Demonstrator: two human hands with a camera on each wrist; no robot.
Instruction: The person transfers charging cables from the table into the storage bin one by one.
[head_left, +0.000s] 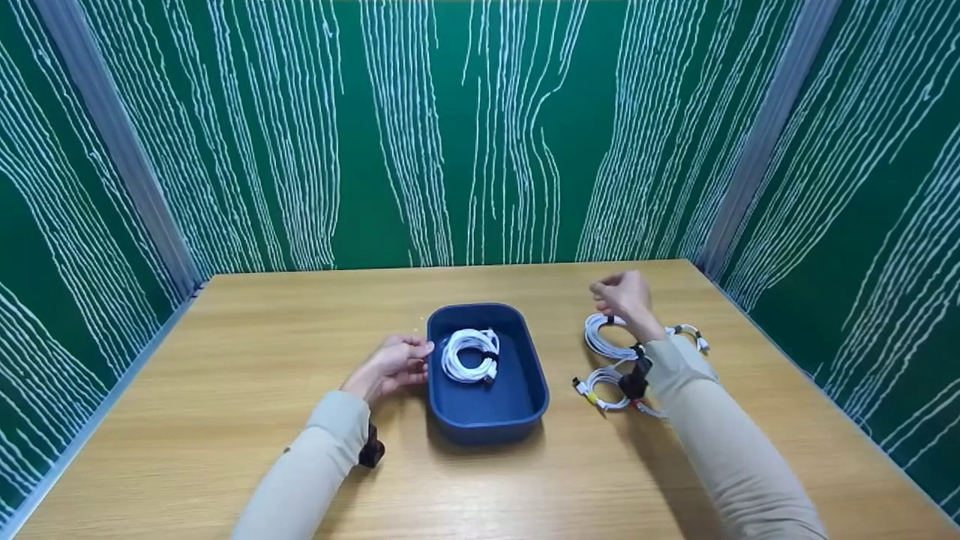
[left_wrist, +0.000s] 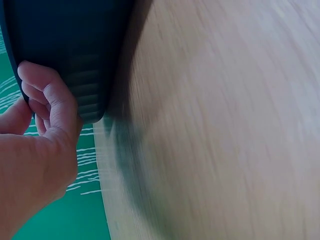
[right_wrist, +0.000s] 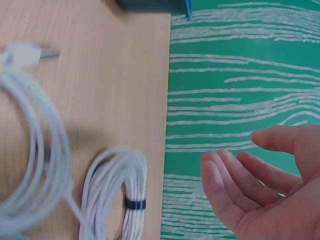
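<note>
A dark blue plastic bin [head_left: 487,412] stands on the table with a coiled white cable [head_left: 452,360] inside, bound by a black strap. At its left side my left hand [head_left: 394,364] pinches the rim, thumb at the edge and curled fingers against the outer wall in the left wrist view. My right hand [head_left: 624,294] is raised over the cables on the right, its fingers loosely bent and nothing between them. Below it lie a coiled white cable [right_wrist: 115,175] with a black strap and another coiled cable [head_left: 600,382] with a yellow band, partly hidden by the wrist camera.
A further short white cable [head_left: 688,330] lies to the right, partly behind the right forearm. The wooden table [head_left: 285,330] is enclosed by green panels [head_left: 390,225] with white streaks at the back and sides.
</note>
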